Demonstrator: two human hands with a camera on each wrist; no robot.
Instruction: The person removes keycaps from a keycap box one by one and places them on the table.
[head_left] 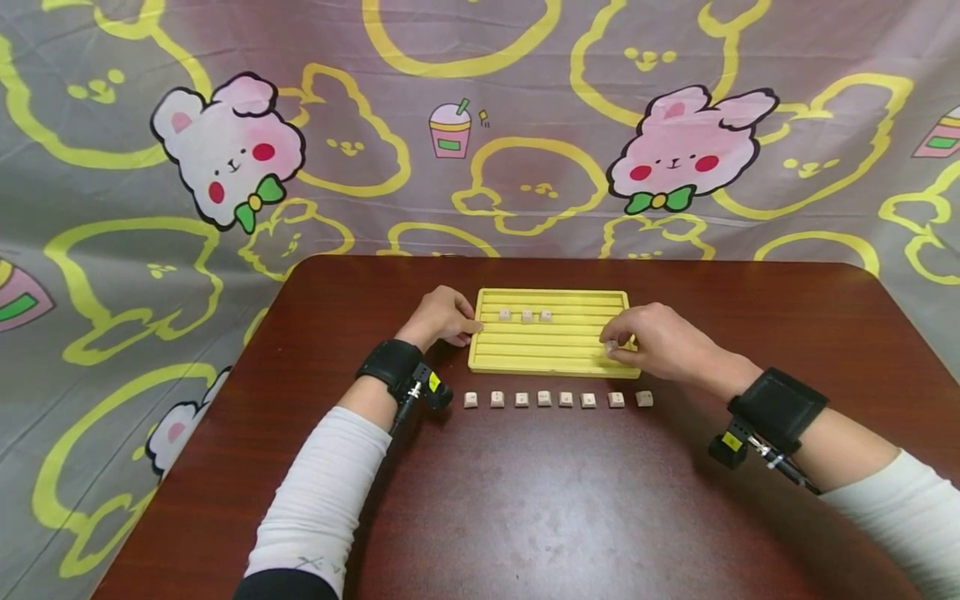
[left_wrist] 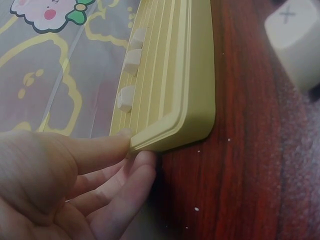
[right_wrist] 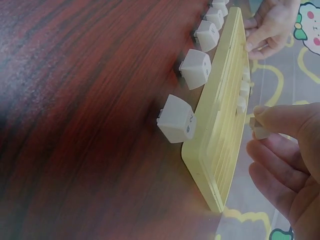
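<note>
While your left hand (head_left: pixel 441 317) pinches the tray (head_left: pixel 540 342), your right hand (head_left: pixel 654 340) has a key (right_wrist: pixel 260 131) clamped thumb-to-finger, tray's right end underneath.

Right hand (right_wrist: pixel 300 175) cut by right edge, right-wrist view; its fingers hide part of the held key (right_wrist: pixel 260 132), whose mark can't be read. Tray (left_wrist: pixel 198 75) runs off top, left-wrist view. Front keys (head_left: pixel 543 399): marks too small, head view.

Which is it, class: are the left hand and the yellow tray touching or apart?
Touching: the left wrist view shows the left hand pinching the yellow tray by its edge, thumb on the rim.
</note>
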